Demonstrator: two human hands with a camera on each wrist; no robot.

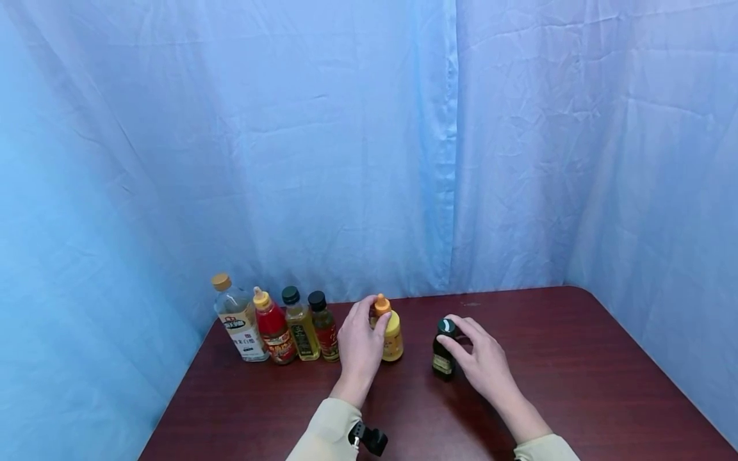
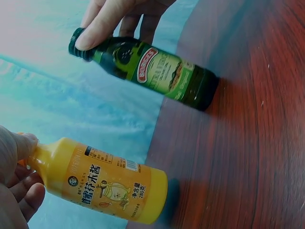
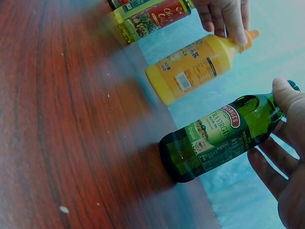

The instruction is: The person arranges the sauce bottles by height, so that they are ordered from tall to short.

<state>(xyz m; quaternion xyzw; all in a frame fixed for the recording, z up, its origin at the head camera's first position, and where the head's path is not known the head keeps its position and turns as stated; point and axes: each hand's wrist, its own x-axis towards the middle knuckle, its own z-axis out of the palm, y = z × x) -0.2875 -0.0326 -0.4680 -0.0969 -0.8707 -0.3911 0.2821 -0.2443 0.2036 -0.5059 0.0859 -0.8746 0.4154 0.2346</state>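
My left hand [image 1: 361,339] pinches a yellow squeeze bottle of honey mustard sauce [image 1: 393,339] at its orange cap [image 1: 382,305]. Further right, a dark green olive oil bottle [image 1: 443,358] is held near its top by my right hand [image 1: 486,360], thumb on one side. Its green label [image 3: 209,128] shows in the right wrist view. Both bottles are upright and stand apart from each other. Whether their bases touch the table is hard to tell. In the left wrist view, the yellow bottle's printed front [image 2: 112,183] is visible.
Left of my left hand stand a clear bottle with a white label [image 1: 245,336], a red sauce bottle [image 1: 277,333], a yellow oil bottle [image 1: 303,333] and a small dark-capped bottle [image 1: 326,333]. The reddish-brown table [image 1: 576,371] meets a blue curtain [image 1: 346,160] behind.
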